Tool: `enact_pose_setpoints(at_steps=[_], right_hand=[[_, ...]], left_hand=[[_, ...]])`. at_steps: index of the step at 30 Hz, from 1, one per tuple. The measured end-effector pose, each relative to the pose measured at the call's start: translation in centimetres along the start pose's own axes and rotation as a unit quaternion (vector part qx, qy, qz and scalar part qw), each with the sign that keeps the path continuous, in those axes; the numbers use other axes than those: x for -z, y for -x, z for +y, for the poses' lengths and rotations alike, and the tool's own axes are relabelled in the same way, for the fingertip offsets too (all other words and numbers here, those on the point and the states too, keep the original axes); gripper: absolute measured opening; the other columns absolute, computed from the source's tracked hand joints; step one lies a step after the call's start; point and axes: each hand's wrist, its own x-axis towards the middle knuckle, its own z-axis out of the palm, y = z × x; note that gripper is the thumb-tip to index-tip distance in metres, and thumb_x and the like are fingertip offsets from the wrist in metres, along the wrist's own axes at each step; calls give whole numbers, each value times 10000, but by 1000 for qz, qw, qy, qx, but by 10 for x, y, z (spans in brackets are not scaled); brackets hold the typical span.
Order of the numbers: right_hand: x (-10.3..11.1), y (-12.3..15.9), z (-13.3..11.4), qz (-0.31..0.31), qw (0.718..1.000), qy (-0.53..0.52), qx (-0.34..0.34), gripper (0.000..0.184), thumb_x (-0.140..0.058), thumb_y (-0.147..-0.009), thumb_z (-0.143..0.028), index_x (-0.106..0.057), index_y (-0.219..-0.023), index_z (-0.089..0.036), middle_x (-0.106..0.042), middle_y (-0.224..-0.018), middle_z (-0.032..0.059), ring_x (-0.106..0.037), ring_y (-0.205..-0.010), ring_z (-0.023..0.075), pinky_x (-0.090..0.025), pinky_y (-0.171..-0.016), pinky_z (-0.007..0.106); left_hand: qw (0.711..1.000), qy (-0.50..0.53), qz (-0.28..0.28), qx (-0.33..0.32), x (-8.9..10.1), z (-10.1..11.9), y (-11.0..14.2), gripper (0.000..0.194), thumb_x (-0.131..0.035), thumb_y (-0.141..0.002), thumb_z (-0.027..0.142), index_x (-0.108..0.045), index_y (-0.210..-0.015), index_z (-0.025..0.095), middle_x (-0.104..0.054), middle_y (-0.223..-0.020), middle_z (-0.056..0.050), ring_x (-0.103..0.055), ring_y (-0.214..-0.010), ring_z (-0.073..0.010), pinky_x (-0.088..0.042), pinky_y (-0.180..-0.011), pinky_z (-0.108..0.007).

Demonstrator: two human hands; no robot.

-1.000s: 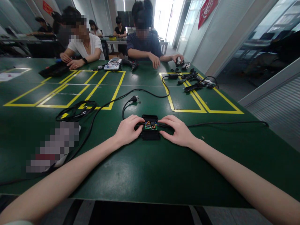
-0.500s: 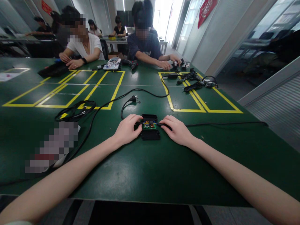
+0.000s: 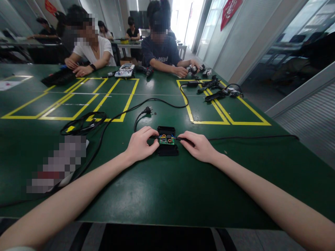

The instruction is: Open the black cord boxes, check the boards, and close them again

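A small green circuit board (image 3: 166, 140) with copper-wound coils lies between the two black plastic case halves, the far half (image 3: 165, 130) and the near half (image 3: 168, 151). My left hand (image 3: 140, 144) is at the board's left end, thumb and fingers closed around a short black power cord (image 3: 135, 122) that leads to a plug (image 3: 148, 110) beyond the hand. On the other side, my right hand (image 3: 197, 146) pinches a long black cable (image 3: 251, 137) running off to the right. Thin blue wires join that cable to the board. Part of the left cord is hidden by my fingers.
Left of my arm lie a coiled black cable (image 3: 83, 123) and a blurred-out flat item (image 3: 59, 164). Farther off are a power drill (image 3: 148, 71), a pile of adapters and cables (image 3: 216, 91), and yellow tape outlines (image 3: 209, 122). Two people sit across the table (image 3: 235, 195).
My right hand has shifted slightly down and its fingers lie flatter along the cable. My left hand stays on its cord. The hands of the person opposite have moved a little.
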Motion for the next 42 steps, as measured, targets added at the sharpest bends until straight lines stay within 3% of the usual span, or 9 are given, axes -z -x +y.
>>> enact_pose_setpoints(at_steps=[7,15,22,31,38,42], right_hand=[[2,2,-5,21,998,-30,50,134,-526,-992,-197,-656,-1025,-196,-691,-841,47,-636,-697,164,-494,-642,285],[3,2,-5,5,997,-31,71,128,-543,-940,-165,-654,-996,-194,-671,-792,26,-614,-656,146,-473,-613,258],[3,1,-6,-17,996,-33,82,138,-540,-931,-152,-658,-995,-187,-680,-789,21,-595,-617,131,-450,-591,244],[0,-1,-4,-15,999,5,37,146,-542,-935,-189,-681,-976,-184,-720,-827,41,-648,-670,153,-489,-633,263],[-3,0,-5,-5,1000,6,-16,185,-571,-926,-234,-693,-1060,-193,-767,-941,63,-683,-682,166,-534,-660,283],[-1,0,-6,-12,1000,4,-13,176,-648,-906,-292,-692,-1048,-198,-764,-954,62,-693,-707,173,-535,-660,278]], left_hand=[[997,29,-30,-60,5,1,2,90,-533,-805,192,-618,-835,185,-648,-766,-14,-613,-672,-147,-470,-623,-256],[991,35,-65,-109,5,0,3,114,-507,-776,186,-603,-837,188,-623,-725,4,-572,-609,-126,-429,-571,-233],[990,39,-101,-94,6,1,3,103,-507,-758,197,-584,-826,194,-615,-715,8,-549,-588,-123,-410,-548,-227],[990,3,-127,-65,4,0,1,155,-520,-792,193,-648,-880,191,-658,-768,4,-538,-566,-118,-414,-552,-233],[995,-15,-95,-29,3,1,0,99,-547,-827,197,-634,-875,195,-667,-774,3,-585,-613,-134,-440,-579,-240],[997,-23,-73,1,1,0,0,44,-573,-833,213,-612,-836,192,-660,-767,-4,-609,-649,-148,-446,-599,-249]])
